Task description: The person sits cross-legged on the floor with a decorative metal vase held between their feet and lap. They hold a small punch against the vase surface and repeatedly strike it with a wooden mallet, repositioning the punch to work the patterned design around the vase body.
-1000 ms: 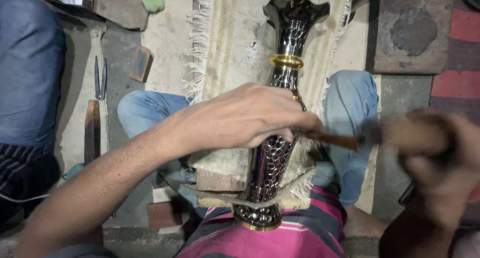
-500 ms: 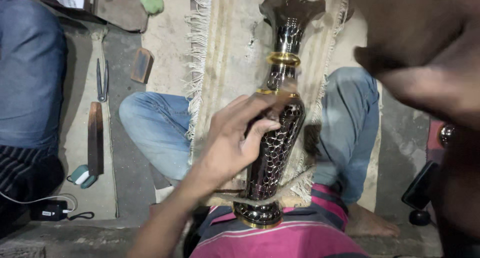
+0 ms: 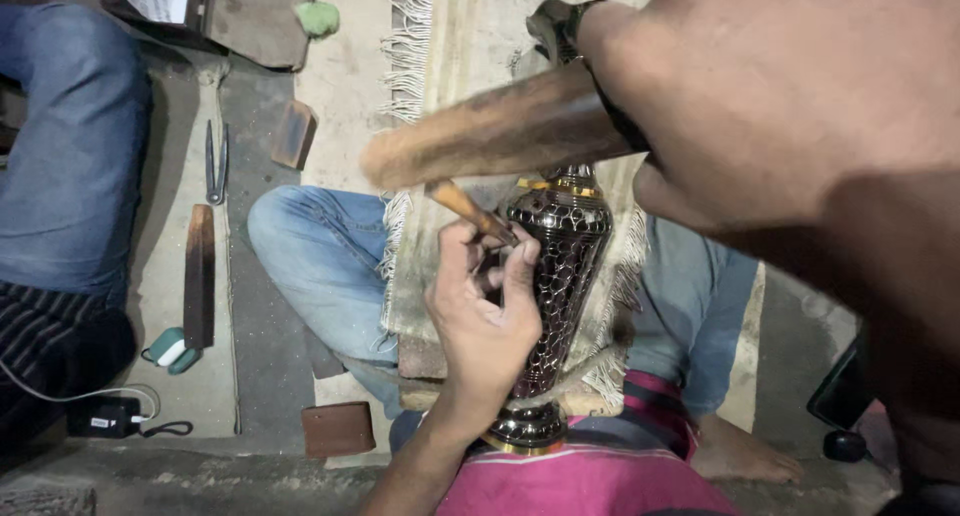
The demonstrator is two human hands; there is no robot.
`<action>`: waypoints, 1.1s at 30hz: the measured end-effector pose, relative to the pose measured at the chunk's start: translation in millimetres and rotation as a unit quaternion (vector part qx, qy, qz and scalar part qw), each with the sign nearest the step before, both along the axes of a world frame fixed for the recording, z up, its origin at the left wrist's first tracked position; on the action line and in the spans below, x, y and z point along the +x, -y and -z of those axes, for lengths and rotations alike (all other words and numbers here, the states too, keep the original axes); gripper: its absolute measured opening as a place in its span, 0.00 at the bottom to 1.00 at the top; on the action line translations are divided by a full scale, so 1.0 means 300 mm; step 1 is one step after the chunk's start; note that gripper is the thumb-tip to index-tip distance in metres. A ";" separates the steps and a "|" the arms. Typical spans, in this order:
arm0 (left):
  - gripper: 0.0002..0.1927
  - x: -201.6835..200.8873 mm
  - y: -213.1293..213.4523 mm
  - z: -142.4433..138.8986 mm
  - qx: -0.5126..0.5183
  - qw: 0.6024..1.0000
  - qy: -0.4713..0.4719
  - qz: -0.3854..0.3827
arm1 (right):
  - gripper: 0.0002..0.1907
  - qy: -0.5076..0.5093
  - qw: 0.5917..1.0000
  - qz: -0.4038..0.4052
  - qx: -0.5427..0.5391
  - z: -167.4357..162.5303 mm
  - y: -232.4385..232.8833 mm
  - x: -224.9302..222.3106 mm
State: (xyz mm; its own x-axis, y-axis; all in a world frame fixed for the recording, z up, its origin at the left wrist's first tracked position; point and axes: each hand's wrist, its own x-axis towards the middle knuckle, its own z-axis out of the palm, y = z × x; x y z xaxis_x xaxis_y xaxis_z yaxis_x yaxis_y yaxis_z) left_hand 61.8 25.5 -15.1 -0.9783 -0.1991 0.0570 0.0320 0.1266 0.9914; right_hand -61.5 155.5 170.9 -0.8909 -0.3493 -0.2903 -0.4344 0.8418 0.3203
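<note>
Seated person, legs in blue jeans (image 3: 320, 266) spread on the floor, pink striped cloth (image 3: 590, 481) at the lap. Right hand (image 3: 760, 126) fills the upper right of the view, very close to the camera and blurred; it is closed around the end of a thick wooden mallet (image 3: 490, 131), which lies nearly level above the work. Fringed beige mat (image 3: 440, 86) runs between the legs. On it lies a tall dark metal vase (image 3: 555, 276) with a netlike engraved pattern and gold bands, foot toward the lap, neck pointing away, its top hidden behind the mallet and right hand. Left hand (image 3: 485, 316) comes up from the bottom centre, fingers curled tight around a slim chisel (image 3: 470, 211) with a wooden shaft; the chisel tip sits against the vase shoulder, just under the mallet. At far left, another person's jeans leg (image 3: 70, 146) and dark striped cloth. On the grey floor to the left: a long dark flat bar (image 3: 200, 276), 1 pair of metal pincers (image 3: 214, 161), 2 small brown blocks (image 3: 295, 134), a charger with cable (image 3: 105, 416), a small green lump (image 3: 320, 18).
</note>
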 end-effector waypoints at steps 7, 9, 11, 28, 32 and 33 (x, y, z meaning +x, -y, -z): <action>0.14 -0.063 0.046 -0.036 -0.027 0.996 -0.005 0.083 | 0.24 0.042 0.996 0.036 -0.070 0.041 -0.107 0.015; 0.16 -0.097 0.096 -0.060 -0.138 0.972 -0.065 0.178 | 0.26 0.035 0.983 0.051 -0.174 0.074 -0.172 0.027; 0.16 -0.140 0.124 -0.077 -0.141 0.951 -0.110 0.253 | 0.28 0.020 0.952 0.049 -0.301 0.108 -0.240 0.038; 0.18 -0.231 0.120 -0.108 -0.166 0.891 -0.168 0.388 | 0.18 0.015 0.741 0.260 -0.619 0.503 -0.568 0.274; 0.18 -0.261 0.109 -0.104 -0.218 0.854 -0.167 0.442 | 0.14 -0.004 0.707 0.318 -0.632 0.511 -0.565 0.445; 0.18 -0.268 0.108 -0.106 -0.232 0.842 -0.171 0.456 | 0.14 -0.019 0.703 0.332 -0.629 0.520 -0.561 0.485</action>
